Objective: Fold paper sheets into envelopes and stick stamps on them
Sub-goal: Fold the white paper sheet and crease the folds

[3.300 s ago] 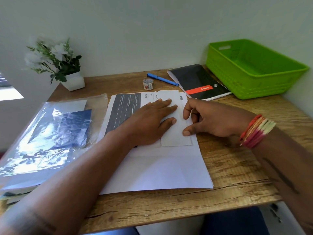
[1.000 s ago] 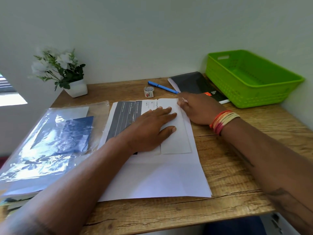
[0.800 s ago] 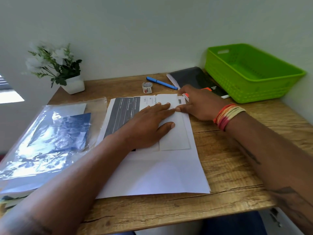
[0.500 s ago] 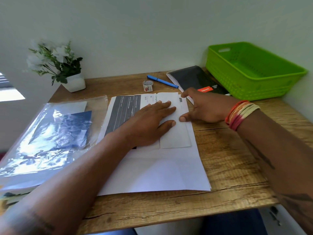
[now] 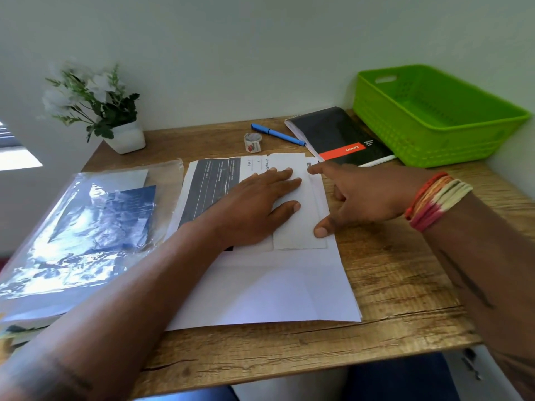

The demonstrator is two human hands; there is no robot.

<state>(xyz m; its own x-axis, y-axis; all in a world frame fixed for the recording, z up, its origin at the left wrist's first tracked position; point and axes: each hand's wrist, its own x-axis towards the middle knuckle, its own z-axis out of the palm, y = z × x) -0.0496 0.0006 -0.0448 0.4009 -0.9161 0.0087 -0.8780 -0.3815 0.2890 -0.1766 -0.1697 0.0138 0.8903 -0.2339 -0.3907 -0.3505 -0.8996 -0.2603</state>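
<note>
Pressing: left hand [image 5: 254, 206] is lying flat, fingers spread, gripping nothing, on the folded paper [image 5: 298, 224].
Right hand [image 5: 362, 198]: is resting open beside it, thumb and forefinger touching the fold's right edge.
Paper: is sitting mid-desk on a larger white sheet [image 5: 275, 290].
Surface: wooden desk [image 5: 405, 273] is carrying a stamp roll [image 5: 253, 142], pen [image 5: 278, 134], notebook [image 5: 338, 137], green basket [image 5: 434, 117].
Room: pale wall is backing a potted plant [image 5: 115, 117].
</note>
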